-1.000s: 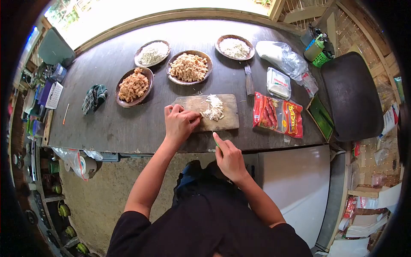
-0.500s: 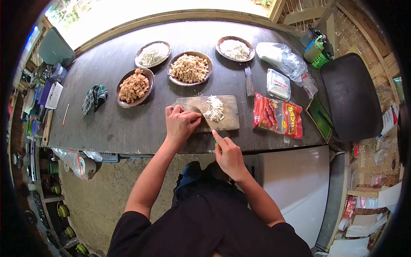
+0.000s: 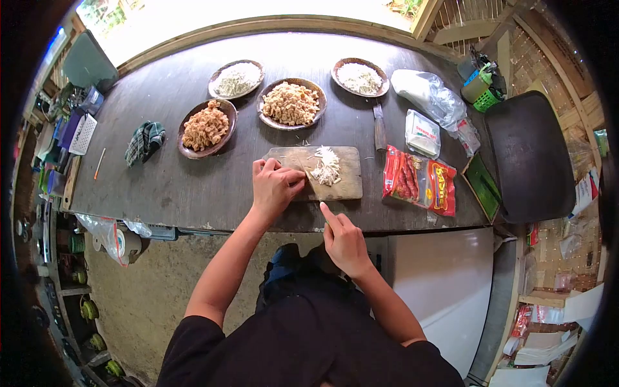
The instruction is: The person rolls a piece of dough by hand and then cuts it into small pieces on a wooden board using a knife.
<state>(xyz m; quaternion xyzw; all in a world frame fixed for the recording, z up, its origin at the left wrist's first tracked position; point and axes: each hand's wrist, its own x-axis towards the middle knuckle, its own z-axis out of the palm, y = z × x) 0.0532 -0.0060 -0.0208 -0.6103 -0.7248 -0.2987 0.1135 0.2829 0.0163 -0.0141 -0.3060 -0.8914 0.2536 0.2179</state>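
A wooden cutting board point(image 3: 349, 180) lies at the table's front edge, a heap of thin white strips point(image 3: 325, 166) on its right half. My left hand point(image 3: 276, 188) presses down on the board's left side, fingers curled and bunched; whatever lies under the fingertips is hidden. My right hand point(image 3: 346, 240) is closed round the handle of a knife point(image 3: 312, 186), index finger stretched along it. The knife's blade points away from me, between my left fingertips and the white heap; most of it is hard to make out.
Behind the board stand a bowl of brown crumbly pieces point(image 3: 206, 126), a plate of tan chunks point(image 3: 291, 104) and two plates of white shreds point(image 3: 236, 79) point(image 3: 359, 77). To the right are a second knife point(image 3: 379, 129), a red sausage packet point(image 3: 419, 180), plastic bags point(image 3: 429, 97) and a black tray point(image 3: 529, 155).
The view has shifted slightly, so the table things sit a little to the right. Both hands keep nearly the same places at the board, the right one a touch lower.
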